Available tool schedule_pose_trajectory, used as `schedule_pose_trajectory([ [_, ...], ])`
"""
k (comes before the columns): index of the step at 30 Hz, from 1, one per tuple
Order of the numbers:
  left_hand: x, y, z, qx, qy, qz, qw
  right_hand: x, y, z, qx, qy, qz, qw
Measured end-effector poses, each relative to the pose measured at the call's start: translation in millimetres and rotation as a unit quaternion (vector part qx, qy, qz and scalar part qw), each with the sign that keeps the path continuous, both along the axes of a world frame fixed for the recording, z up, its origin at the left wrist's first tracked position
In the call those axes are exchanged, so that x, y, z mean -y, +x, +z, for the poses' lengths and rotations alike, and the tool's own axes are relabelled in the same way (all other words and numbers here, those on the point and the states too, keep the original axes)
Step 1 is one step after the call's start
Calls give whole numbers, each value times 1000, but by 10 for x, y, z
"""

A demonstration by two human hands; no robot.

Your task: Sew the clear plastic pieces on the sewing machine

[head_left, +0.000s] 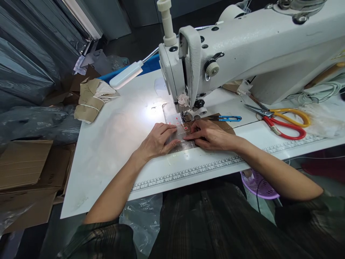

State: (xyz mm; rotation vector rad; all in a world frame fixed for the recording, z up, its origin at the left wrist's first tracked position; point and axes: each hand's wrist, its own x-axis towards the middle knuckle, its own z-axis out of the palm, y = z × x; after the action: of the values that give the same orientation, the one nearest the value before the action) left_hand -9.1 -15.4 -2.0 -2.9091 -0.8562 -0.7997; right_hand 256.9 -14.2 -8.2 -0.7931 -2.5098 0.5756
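A thin translucent sheet [178, 136] with small red marks lies under the needle area of a white sewing machine [175, 77]. My left hand [159, 139] rests on the sheet's left side, fingers stretched out and thumb apart. From the right, my right hand [208, 135] touches the sheet with its extended index finger; the other fingers are bent and the thumb sits lower. A brown flat piece [228, 128] extends beneath and beyond my right hand. Just behind that hand lies a blue-handled thread snipper [229, 118]. The presser foot [186, 116] is close to my left fingertips.
Scissors with orange and red handles [287, 122] lie at the right. A lit lamp [126, 75] hangs over the white table [107, 158], and a wrapped paper bundle [90, 99] sits at its far-left edge. A ruler strip [185, 174] follows the front edge. Cardboard boxes [24, 165] stand left.
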Motion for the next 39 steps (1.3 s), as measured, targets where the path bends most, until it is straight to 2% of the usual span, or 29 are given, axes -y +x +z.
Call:
schedule_pose_trajectory([
  [12,8,84,41,-56,36,35,997,-2,-1,9,16,-9,-8,1000],
  [19,45,209,167,-179,18,94,979,23,-13,-7,3,1,-18,1000],
  [27,-106,229,274,-251,2,54,966,46,-41,36,-12,-12,-37,999],
  [32,-256,247,263,-225,-36,52,972,31,-58,13,-26,-35,-81,996],
  [39,-214,241,141,-134,-54,100,984,31,-70,-7,-17,-36,-101,994],
])
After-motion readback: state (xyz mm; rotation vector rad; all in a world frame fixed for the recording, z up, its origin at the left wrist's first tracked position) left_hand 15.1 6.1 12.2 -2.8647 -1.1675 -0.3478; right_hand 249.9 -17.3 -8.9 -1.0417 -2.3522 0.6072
